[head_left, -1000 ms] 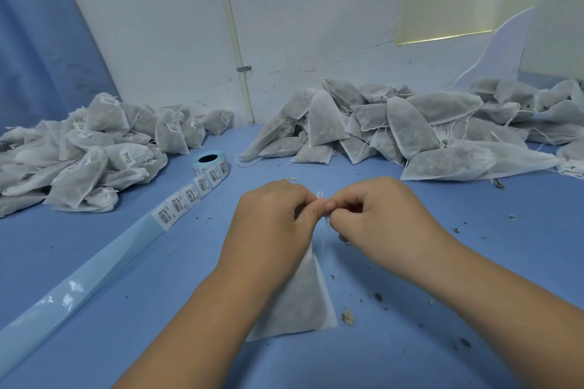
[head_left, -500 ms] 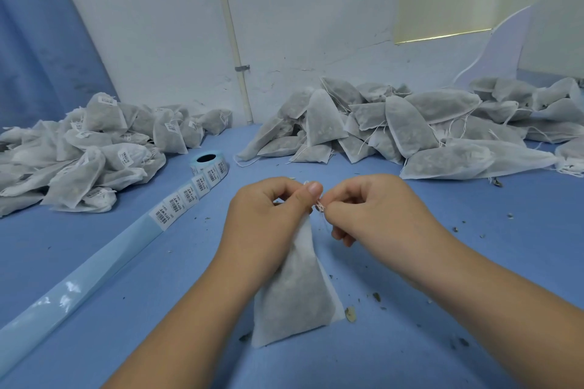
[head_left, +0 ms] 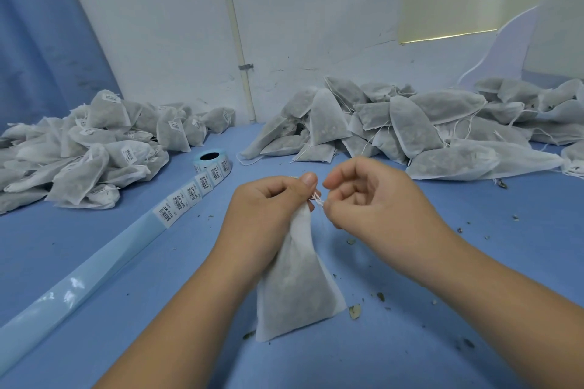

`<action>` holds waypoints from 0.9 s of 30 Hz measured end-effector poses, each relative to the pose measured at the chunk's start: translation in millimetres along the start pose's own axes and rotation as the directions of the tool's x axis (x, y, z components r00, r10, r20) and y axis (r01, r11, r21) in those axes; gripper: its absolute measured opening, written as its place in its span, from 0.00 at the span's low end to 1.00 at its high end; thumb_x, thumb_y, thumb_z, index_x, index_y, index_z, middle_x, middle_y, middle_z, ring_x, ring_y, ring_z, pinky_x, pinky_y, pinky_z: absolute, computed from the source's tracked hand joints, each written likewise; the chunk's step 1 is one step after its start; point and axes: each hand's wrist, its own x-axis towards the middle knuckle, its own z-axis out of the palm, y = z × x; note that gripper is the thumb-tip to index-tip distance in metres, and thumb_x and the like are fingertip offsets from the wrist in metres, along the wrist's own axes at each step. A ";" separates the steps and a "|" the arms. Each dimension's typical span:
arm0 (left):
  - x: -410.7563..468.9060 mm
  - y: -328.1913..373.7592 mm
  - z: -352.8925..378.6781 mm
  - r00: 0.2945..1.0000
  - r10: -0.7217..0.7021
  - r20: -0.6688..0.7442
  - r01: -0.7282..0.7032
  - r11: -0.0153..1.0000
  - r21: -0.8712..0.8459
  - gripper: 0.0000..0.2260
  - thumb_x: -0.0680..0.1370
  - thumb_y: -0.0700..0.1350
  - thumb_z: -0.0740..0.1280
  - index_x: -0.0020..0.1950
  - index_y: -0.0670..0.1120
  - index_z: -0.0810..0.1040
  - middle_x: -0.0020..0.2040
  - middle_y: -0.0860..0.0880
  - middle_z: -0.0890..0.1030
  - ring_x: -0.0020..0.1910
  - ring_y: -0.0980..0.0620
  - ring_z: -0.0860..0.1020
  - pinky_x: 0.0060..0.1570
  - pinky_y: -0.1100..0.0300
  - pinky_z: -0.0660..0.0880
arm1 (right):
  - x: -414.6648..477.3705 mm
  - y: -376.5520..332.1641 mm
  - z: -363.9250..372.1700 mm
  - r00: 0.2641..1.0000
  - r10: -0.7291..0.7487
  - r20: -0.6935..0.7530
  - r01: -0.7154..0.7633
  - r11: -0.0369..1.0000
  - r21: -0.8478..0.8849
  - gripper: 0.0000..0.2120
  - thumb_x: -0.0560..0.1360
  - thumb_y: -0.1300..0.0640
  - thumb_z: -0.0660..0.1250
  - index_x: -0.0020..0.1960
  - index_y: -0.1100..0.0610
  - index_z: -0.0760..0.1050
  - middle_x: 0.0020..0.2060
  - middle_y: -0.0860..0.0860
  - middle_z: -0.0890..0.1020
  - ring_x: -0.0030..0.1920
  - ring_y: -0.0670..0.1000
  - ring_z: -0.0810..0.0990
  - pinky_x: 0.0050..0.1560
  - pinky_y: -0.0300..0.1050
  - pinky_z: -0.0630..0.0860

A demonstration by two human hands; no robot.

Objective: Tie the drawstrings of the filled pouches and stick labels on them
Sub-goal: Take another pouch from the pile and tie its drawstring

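Grips one pouch (head_left: pixel 297 294) with left hand (head_left: pixel 268 208), pinches drawstring (head_left: pixel 318 199) with right hand (head_left: pixel 373 199); labelled pile (head_left: pixel 94 142), unlabelled pile (head_left: pixel 410 123), one label roll (head_left: pixel 211 162).

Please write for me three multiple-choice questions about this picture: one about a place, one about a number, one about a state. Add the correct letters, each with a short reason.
1. Where is the light blue roll of barcode labels?
A. on a shelf
B. on the blue table, left of both hands
C. on the floor

2. How many white non-woven pouches do the hands hold?
A. one
B. two
C. three

3. What does the right hand do?
A. lies flat on the table
B. peels a label
C. pinches the white drawstring

Answers:
1 B: the roll stands on the table near the labelled heap.
2 A: the left hand grips a single filled pouch by its neck.
3 C: its fingertips hold the drawstring at the pouch top.
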 end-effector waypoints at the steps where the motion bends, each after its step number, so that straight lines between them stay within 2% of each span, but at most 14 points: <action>1: 0.0 -0.1 -0.3 1.000 0.005 -0.003 -0.005 1.000 -0.007 0.16 0.75 0.55 0.71 0.28 0.52 0.81 0.23 0.58 0.74 0.23 0.61 0.68 0.25 0.72 0.64 | -0.3 0.9 0.4 1.000 -0.018 -0.012 0.018 1.000 -0.021 0.10 0.70 0.65 0.68 0.43 0.49 0.76 0.31 0.47 0.80 0.29 0.45 0.74 0.32 0.37 0.73; 5: 0.6 -0.7 -0.6 1.000 0.027 0.000 -0.027 1.000 0.009 0.14 0.74 0.54 0.72 0.29 0.53 0.83 0.25 0.58 0.76 0.24 0.61 0.69 0.26 0.71 0.65 | 0.3 3.3 1.6 0.993 -0.095 -0.067 0.091 0.994 -0.057 0.10 0.70 0.64 0.68 0.42 0.49 0.76 0.31 0.46 0.79 0.29 0.43 0.73 0.33 0.35 0.72; 10: 0.4 -0.2 -1.9 0.999 0.014 0.034 -0.012 0.999 -0.040 0.12 0.71 0.58 0.72 0.33 0.52 0.85 0.29 0.56 0.81 0.26 0.60 0.73 0.30 0.69 0.70 | 2.5 3.9 1.4 0.987 -0.131 -0.097 0.132 0.991 0.006 0.11 0.70 0.67 0.69 0.41 0.50 0.76 0.31 0.45 0.78 0.30 0.44 0.73 0.34 0.34 0.72; 11: 0.5 0.2 -2.1 0.999 0.009 0.052 -0.006 0.999 -0.054 0.13 0.69 0.59 0.72 0.34 0.51 0.85 0.32 0.54 0.82 0.28 0.58 0.74 0.34 0.66 0.73 | 2.4 3.8 1.2 0.987 -0.130 -0.094 0.132 0.991 0.018 0.11 0.70 0.67 0.68 0.41 0.50 0.76 0.31 0.45 0.78 0.30 0.44 0.73 0.35 0.34 0.72; 14: 0.9 1.2 -2.9 0.996 -0.021 0.089 0.027 0.998 -0.063 0.13 0.71 0.59 0.71 0.38 0.51 0.86 0.37 0.51 0.85 0.33 0.53 0.76 0.48 0.44 0.79 | 2.3 3.3 0.3 0.988 -0.124 -0.088 0.129 0.991 0.043 0.11 0.70 0.67 0.68 0.42 0.51 0.75 0.32 0.46 0.78 0.31 0.45 0.73 0.35 0.35 0.73; 16: 0.9 2.0 -3.3 0.995 -0.029 0.097 0.034 0.998 -0.050 0.12 0.73 0.57 0.71 0.38 0.51 0.86 0.37 0.52 0.85 0.34 0.53 0.76 0.53 0.39 0.78 | 2.5 2.6 -0.3 0.989 -0.118 -0.088 0.123 0.990 0.064 0.11 0.70 0.68 0.68 0.42 0.52 0.75 0.32 0.45 0.78 0.32 0.45 0.73 0.35 0.36 0.72; 23: 1.8 0.5 -4.2 0.989 -0.001 0.145 0.016 0.995 -0.101 0.12 0.75 0.55 0.69 0.39 0.49 0.86 0.37 0.51 0.85 0.32 0.57 0.79 0.50 0.46 0.77 | 2.3 0.4 -1.6 0.990 -0.116 -0.077 0.123 0.988 0.091 0.11 0.70 0.68 0.67 0.42 0.52 0.76 0.32 0.44 0.77 0.33 0.46 0.73 0.36 0.36 0.73; 27: 2.5 -0.3 -4.3 0.990 0.020 0.138 -0.006 0.994 -0.106 0.11 0.77 0.54 0.69 0.40 0.50 0.86 0.39 0.50 0.85 0.34 0.54 0.80 0.52 0.41 0.78 | 2.0 0.4 -3.1 0.993 -0.091 -0.073 0.099 0.989 0.113 0.10 0.71 0.68 0.67 0.43 0.53 0.76 0.32 0.46 0.77 0.33 0.46 0.73 0.35 0.36 0.72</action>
